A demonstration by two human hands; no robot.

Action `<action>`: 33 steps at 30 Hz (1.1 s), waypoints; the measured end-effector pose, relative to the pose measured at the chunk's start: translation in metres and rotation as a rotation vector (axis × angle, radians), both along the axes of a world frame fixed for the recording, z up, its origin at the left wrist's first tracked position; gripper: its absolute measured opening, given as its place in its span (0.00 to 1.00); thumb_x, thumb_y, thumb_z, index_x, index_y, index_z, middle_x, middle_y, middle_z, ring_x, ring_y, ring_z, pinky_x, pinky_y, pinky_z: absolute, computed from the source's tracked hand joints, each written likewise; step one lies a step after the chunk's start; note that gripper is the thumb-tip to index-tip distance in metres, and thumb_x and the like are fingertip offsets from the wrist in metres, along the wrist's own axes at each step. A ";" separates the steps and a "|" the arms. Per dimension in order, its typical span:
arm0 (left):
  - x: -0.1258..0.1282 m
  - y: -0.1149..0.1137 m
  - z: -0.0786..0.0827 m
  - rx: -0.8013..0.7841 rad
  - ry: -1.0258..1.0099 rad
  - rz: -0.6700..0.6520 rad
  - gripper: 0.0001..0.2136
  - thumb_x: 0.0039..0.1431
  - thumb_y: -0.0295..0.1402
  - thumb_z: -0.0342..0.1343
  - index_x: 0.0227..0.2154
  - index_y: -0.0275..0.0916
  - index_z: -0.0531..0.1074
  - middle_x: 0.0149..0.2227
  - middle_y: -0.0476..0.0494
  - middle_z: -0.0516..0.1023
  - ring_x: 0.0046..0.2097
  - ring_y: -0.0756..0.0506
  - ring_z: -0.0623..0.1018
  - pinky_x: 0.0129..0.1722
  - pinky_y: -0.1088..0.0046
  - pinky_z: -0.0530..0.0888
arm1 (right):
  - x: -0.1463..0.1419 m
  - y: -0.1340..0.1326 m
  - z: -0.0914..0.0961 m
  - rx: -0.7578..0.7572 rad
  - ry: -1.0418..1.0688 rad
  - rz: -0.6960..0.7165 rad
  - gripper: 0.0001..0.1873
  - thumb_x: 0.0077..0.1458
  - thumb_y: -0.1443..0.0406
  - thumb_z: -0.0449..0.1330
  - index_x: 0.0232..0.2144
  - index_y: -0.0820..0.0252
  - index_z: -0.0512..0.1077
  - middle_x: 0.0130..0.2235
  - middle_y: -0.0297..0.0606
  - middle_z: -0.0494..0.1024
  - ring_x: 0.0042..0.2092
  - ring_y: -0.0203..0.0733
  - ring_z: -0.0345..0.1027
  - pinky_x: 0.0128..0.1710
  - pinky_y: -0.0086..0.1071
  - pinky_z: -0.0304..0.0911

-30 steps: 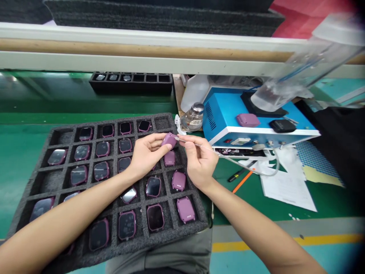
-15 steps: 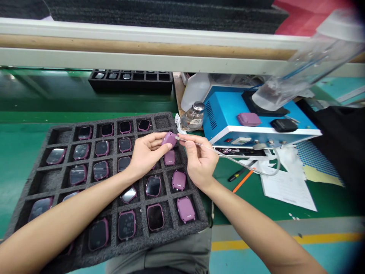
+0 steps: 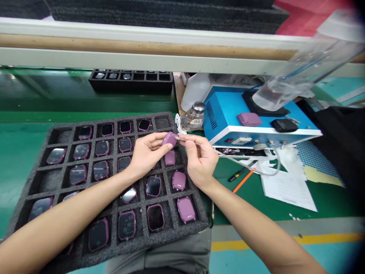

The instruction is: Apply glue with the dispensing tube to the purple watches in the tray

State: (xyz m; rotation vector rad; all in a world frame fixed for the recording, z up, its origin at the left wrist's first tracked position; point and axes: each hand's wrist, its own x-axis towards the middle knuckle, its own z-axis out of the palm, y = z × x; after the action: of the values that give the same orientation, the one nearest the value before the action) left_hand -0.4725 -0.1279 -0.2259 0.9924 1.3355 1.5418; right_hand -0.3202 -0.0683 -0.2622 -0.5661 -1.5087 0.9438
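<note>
A purple smartwatch case is pinched in my left hand, back side up, above the right end of the grey foam tray. My right hand grips the end of a thin pale cable, and its small tip meets the case's right edge. Whether the tip goes in or only touches cannot be seen. Most watches in the tray lie screen up, like this one. Down the right column are purple cases with their backs up, one of them at the near corner. My left forearm hides some cells.
A blue box with sockets stands at the right, bearing a purple case, a black case and a clear cylinder. Nearby are a glass bottle, an orange stick and papers. A shelf edge crosses above.
Both hands, the case and the cable tip stay practically where they were. Only a very slight shift of the view shows.
</note>
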 end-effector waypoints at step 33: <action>-0.005 0.008 0.004 -0.027 0.142 0.093 0.27 0.40 0.40 0.79 0.46 0.37 0.83 0.46 0.37 0.85 0.44 0.42 0.86 0.51 0.68 0.82 | -0.008 0.012 0.013 -0.001 0.056 0.057 0.10 0.69 0.60 0.59 0.42 0.58 0.77 0.45 0.43 0.83 0.48 0.40 0.80 0.49 0.33 0.78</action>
State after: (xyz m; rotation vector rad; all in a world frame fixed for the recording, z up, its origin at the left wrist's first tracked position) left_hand -0.4779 -0.1202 -0.2215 1.0518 1.5162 1.5420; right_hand -0.3281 -0.0565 -0.2491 -0.4957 -1.4810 0.9960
